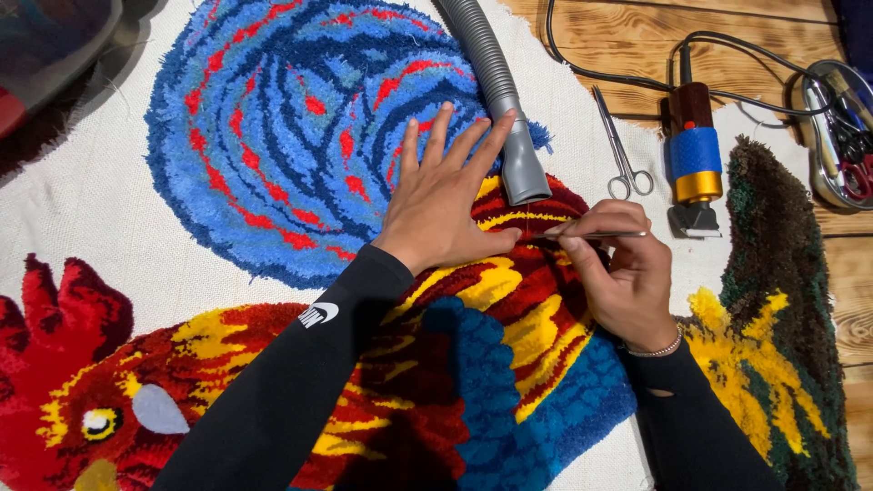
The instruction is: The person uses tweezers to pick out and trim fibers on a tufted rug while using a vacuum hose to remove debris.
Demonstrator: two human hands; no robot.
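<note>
A big fluffy rooster rug (273,382) lies closest, on a white cloth (82,200). It is red, yellow and blue, with a red comb on the left side and a dark green and yellow tail on the right side. Two arms in black sleeves reach over it.

The right hand (618,282) rests on the rooster's striped back. Its fingers are pressed together, and they pinch a thin metal tool (596,235) that lies almost flat. The tip of the tool points left and touches the yarn, just beside the thumb of the other hand. A bead bracelet (657,349) sits on this wrist.

The left hand (446,205) lies flat with its fingers spread wide. It presses down where the rooster meets a round blue rug with red streaks (282,127).

A grey hose (498,91) comes down from the top. Its end rests just beside the left fingertips.

Farther off, on the wooden table (637,36), lie silver scissors (621,145). Next to them is a trimmer (695,155) with a blue and gold body and a black cord. A tray of tools (841,136) sits at the right edge.
</note>
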